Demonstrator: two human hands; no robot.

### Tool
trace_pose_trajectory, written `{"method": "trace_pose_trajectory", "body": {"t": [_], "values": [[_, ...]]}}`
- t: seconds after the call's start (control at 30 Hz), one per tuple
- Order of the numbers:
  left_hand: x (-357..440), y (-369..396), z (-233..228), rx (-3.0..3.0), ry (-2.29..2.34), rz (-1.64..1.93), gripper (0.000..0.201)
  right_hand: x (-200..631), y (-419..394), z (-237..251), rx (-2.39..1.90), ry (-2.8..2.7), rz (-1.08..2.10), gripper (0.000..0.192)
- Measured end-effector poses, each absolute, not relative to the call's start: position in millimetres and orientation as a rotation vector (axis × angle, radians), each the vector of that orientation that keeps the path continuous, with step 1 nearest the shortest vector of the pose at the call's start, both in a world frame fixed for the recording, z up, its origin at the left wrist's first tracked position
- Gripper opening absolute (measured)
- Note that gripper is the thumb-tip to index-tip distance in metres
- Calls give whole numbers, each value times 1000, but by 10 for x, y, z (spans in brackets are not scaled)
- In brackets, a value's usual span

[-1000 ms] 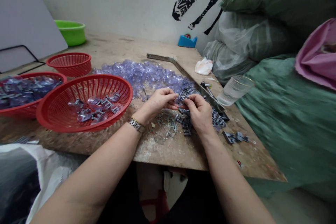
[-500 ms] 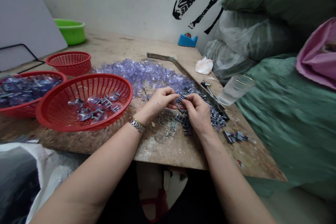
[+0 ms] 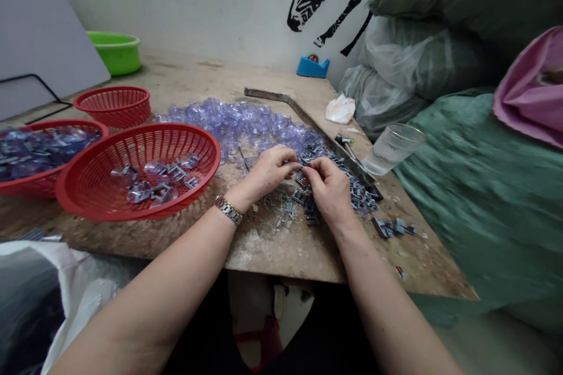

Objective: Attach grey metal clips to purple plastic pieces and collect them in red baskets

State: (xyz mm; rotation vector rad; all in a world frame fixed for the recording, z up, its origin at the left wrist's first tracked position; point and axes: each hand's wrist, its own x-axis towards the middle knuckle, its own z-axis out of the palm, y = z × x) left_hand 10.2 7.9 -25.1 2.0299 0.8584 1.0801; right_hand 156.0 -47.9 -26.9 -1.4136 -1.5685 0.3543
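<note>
My left hand (image 3: 269, 169) and my right hand (image 3: 329, 186) meet fingertip to fingertip above the worn wooden table (image 3: 290, 246), pinching one small grey clip piece (image 3: 301, 171) between them. Under the right hand lies a heap of grey clips (image 3: 352, 187), and small metal bits (image 3: 284, 208) are scattered below both hands. A pile of clear bluish plastic cups (image 3: 246, 123) spreads behind the hands. The red basket (image 3: 132, 193) to the left holds several finished pieces.
Another red basket (image 3: 65, 171) at far left is full of pieces, and an empty one (image 3: 113, 106) stands behind. A green basin (image 3: 115, 51), blue tape dispenser (image 3: 313, 67), metal bar (image 3: 308, 120), drinking glass (image 3: 392, 149) and green sacks (image 3: 475, 187) ring the table.
The hands have stayed together over the clip heap, with only small finger movements on the piece. The view has shifted slightly.
</note>
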Motion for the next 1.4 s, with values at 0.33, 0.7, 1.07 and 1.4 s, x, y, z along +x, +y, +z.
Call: {"method": "trace_pose_trajectory", "body": {"t": [0.33, 0.7, 1.07, 1.4], "values": [[138, 9, -199, 2388, 829, 1071, 24, 1543, -521, -251, -1483, -1653, 81, 17], [170, -8, -198, 2133, 795, 1246, 21, 1588, -438, -290, -1328, -1471, 426, 12], [183, -13, -256, 1816, 887, 971, 10, 1604, -437, -297, -1349, -1566, 366, 21], [184, -34, -227, 1929, 919, 949, 18, 1597, -410, -332, -1330, -1478, 485, 30]]}}
